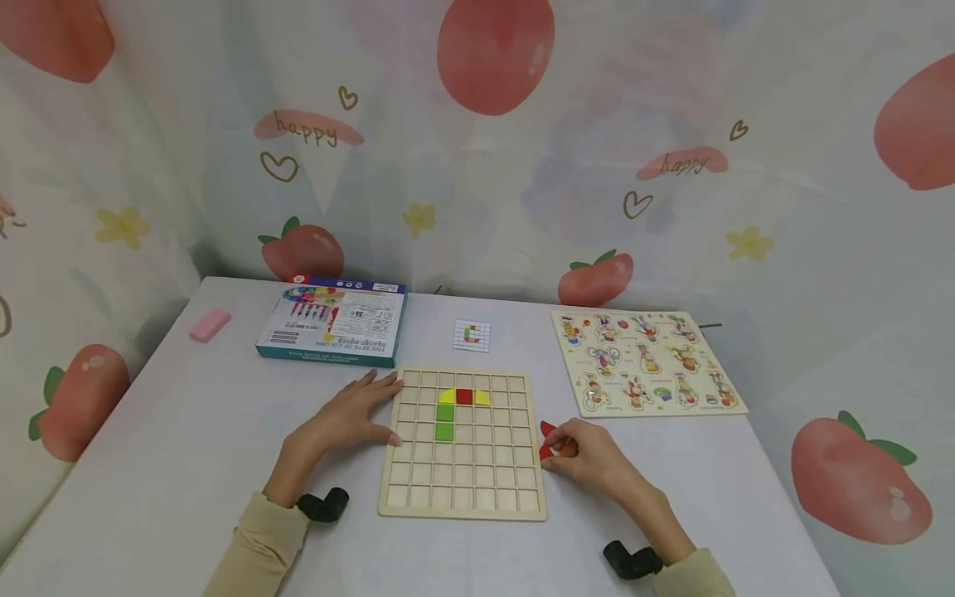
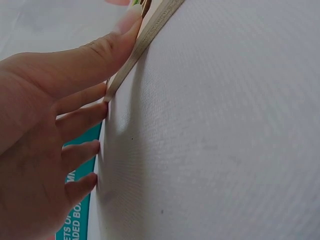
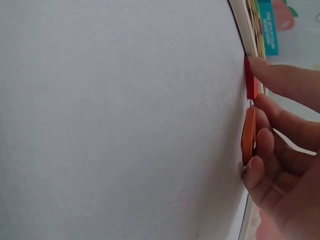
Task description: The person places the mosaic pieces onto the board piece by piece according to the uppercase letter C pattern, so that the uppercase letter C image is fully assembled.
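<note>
Left hand (image 1: pixel 356 417) lies flat on the white table (image 1: pixel 149 464), fingers straight and spread, fingertips touching the left edge of the wooden grid board (image 1: pixel 462 489); the left wrist view confirms the thumb pressed along the board's rim, nothing gripped. The board sits square between both hands, its partly laid pattern in the upper middle: yellow, red, yellow pieces across, with two green squares (image 1: pixel 444 422) running down from the left end toward the person. Right hand (image 1: pixel 589 456) rests just beside the board's right edge, fingers curled, pinching red pieces (image 1: pixel 548 439); the right wrist view shows a red and an orange-red tile (image 3: pixel 248 135) held on edge against the table. These pieces lie right of the pattern, so the right hand is the nearer; open cells lie up and to its left. The tiles' long axes run roughly along the board's right edge.
</note>
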Available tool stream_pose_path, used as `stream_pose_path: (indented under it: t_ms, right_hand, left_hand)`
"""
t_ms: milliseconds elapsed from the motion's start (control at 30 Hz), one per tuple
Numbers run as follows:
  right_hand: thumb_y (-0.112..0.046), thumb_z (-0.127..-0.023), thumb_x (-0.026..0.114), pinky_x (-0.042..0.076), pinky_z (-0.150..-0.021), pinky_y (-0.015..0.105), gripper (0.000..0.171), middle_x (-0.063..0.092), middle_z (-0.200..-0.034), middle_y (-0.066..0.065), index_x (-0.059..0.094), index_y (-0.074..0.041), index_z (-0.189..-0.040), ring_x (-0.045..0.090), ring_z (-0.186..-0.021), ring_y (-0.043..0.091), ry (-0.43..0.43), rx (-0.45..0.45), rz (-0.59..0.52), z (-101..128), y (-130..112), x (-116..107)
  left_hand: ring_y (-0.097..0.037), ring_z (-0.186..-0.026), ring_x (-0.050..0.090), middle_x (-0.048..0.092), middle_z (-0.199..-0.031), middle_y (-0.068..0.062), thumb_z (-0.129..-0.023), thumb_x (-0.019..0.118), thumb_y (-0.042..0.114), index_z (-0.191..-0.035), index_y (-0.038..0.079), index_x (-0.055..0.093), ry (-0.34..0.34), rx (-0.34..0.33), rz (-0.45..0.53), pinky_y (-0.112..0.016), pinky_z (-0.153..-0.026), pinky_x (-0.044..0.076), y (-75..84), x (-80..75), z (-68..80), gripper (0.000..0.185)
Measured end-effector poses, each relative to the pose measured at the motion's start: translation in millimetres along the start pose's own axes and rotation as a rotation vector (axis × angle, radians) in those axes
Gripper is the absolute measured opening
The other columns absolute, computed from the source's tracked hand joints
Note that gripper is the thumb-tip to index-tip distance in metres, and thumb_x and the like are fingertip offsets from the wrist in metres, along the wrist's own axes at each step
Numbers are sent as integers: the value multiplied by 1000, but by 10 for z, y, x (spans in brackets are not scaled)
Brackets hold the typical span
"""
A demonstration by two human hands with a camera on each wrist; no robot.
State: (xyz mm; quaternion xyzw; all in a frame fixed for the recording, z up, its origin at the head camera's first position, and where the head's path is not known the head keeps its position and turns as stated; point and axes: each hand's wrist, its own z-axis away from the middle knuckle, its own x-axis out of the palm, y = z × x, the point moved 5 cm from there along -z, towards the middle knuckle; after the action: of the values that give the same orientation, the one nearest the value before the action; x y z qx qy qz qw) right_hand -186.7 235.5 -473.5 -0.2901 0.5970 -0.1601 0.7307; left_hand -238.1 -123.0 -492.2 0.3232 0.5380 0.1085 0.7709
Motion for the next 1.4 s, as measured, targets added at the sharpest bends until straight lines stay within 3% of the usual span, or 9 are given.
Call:
stream_pose_path:
  t_ms: [400, 800, 1133, 1400]
  right_hand:
    - [-8, -84, 83, 48, -64, 21, 26, 62, -82, -4, 63, -9, -101, 54, -73, 8, -63, -76, -60, 10, 19, 27]
    - [-12, -89, 80, 52, -61, 21, 19, 67, -86, -5, 71, -13, -106, 58, -69, 5, -36, -135, -98, -39, -49, 41]
    - [-18, -92, 78, 57, -76, 21, 17, 74, -96, -7, 75, -19, -108, 67, -82, 7, -21, -145, -132, -132, -167, 99]
    - [-15, -94, 76, 58, -81, 18, 13, 74, -100, 0, 76, -14, -107, 68, -86, 12, -34, -123, -216, -209, -314, 207]
  left_hand:
    - [-43, -159, 10, 30, -169, -8, -77, 89, 39, -157, 14, 44, -5, 8, -7, -70, -123, 16, -4, 6, -10, 96]
    - [-42, -159, 10, 30, -169, -7, -78, 88, 40, -157, 15, 44, -1, 8, -7, -70, -123, 16, -38, 21, -16, 94]
    - [-43, -159, 11, 30, -169, -8, -78, 89, 39, -157, 14, 44, -4, 17, -1, -70, -123, 16, 17, -1, -3, 95]
    - [-44, -158, 11, 31, -169, -9, -78, 88, 39, -157, 13, 44, 0, 22, -6, -70, -122, 16, -8, 3, -13, 94]
